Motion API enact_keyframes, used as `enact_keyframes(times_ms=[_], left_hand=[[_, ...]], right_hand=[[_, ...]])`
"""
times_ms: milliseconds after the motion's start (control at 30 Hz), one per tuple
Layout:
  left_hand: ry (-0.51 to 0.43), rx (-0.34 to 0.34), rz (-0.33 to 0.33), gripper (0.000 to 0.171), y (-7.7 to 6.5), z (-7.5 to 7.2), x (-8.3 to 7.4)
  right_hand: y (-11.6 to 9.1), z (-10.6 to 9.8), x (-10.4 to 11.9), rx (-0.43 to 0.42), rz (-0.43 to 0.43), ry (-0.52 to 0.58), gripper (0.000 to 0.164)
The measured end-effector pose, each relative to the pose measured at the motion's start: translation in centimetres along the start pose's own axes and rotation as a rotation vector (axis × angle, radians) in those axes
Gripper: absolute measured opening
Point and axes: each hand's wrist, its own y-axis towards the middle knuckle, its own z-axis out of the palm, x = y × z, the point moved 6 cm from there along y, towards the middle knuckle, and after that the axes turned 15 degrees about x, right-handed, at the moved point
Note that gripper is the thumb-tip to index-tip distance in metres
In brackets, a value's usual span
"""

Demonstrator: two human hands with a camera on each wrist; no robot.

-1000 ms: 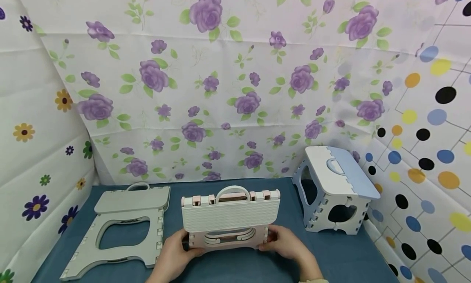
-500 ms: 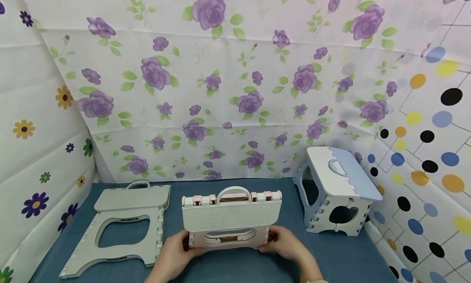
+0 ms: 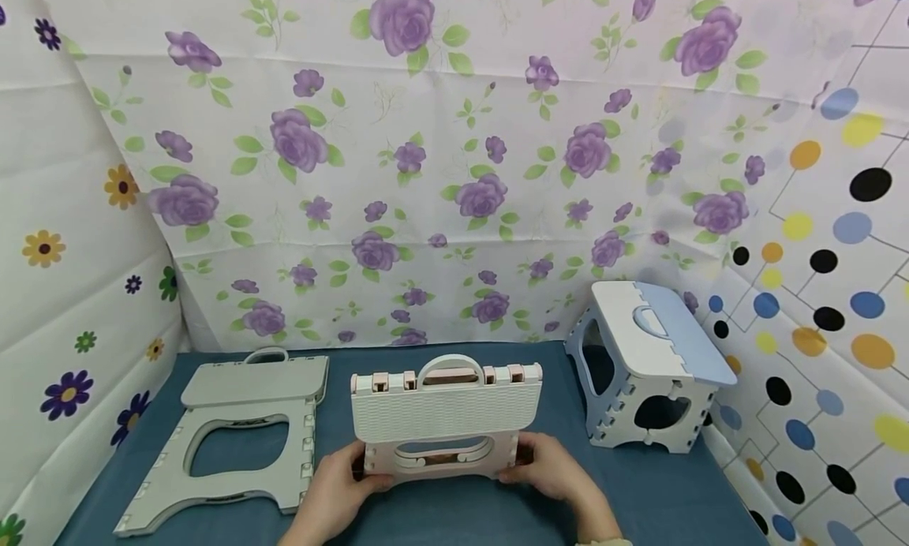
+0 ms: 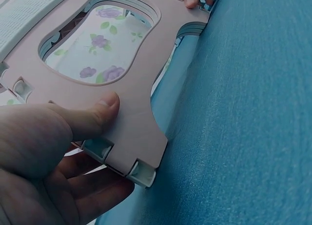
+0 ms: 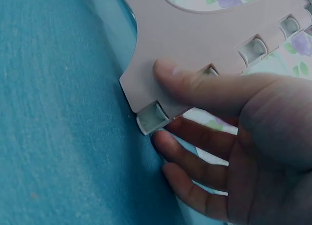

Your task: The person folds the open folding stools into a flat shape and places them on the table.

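Observation:
A folded pink and white step stool [image 3: 443, 412] stands upright on its feet in the middle of the table in the head view, its white handle on top. My left hand [image 3: 339, 487] grips its lower left side, thumb on the pink front panel and fingers behind the edge. On the lower right side, my right hand [image 3: 550, 471] pinches the other edge the same way. The left wrist view shows the pink panel [image 4: 131, 112] with the left thumb pressed flat on it. In the right wrist view, the thumb lies on the panel [image 5: 165, 39] near the bottom corner.
At the left lies a folded pale grey-green step stool [image 3: 248, 384], flat on the dark blue tablecloth [image 3: 454, 518]. An unfolded white and blue step stool [image 3: 639, 357] stands at the back right. Floral cloth [image 3: 426, 309] hangs behind, with patterned cloths on both sides.

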Motion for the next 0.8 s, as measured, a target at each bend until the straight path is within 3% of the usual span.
enact_keyframes(times_ms=[233,467,800], left_hand=[[-0.001,-0.018,0.008,0.054,-0.3,-0.4,-0.3],[-0.012,-0.047,0.037,0.051,-0.6,-0.9,-0.3],[-0.004,-0.071,0.056,0.048,-0.8,-1.9,-0.4]], right_hand=[[0.0,0.2,1.0,-0.007,-0.022,-0.041,0.040],[0.0,0.2,1.8,-0.014,-0.032,-0.023,0.049],[-0.1,0.3,3.4,-0.038,-0.031,-0.011,0.045]])
